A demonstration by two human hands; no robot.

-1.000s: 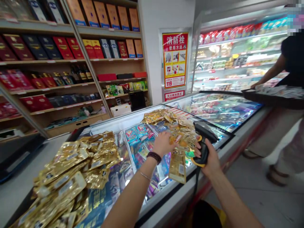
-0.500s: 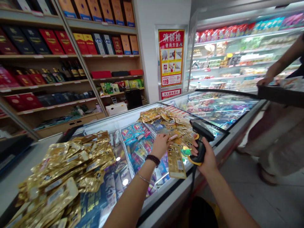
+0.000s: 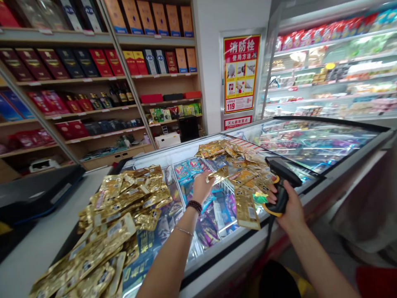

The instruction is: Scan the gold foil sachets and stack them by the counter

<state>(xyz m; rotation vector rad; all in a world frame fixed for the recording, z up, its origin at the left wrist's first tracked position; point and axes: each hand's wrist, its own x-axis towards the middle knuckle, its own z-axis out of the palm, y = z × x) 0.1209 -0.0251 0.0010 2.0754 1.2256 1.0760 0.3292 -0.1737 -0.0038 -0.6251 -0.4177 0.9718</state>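
In the head view, my left hand (image 3: 203, 186) pinches a gold foil packet (image 3: 219, 174) above the glass top of the freezer. A black and yellow barcode scanner (image 3: 283, 182) is gripped in my right hand (image 3: 291, 207), its cable hanging down. Just left of the scanner lie several gold packets in a loose pile (image 3: 245, 176), one of them (image 3: 246, 209) flat near the front edge. A larger heap of gold packets (image 3: 120, 211) covers the left end of the freezer top.
The chest freezer (image 3: 198, 265) holds colourful packaged goods under glass. Behind it stand shelves of boxed bottles (image 3: 74, 62) and a red fire-hydrant sign (image 3: 242, 74). A lit refrigerated display (image 3: 335, 78) is at the right, and a grey counter (image 3: 37, 231) at the left.
My left hand has drawn a gold packet away from the right pile, leftward. The view has turned left, and the person at the right is mostly out of sight. My right hand keeps the scanner.
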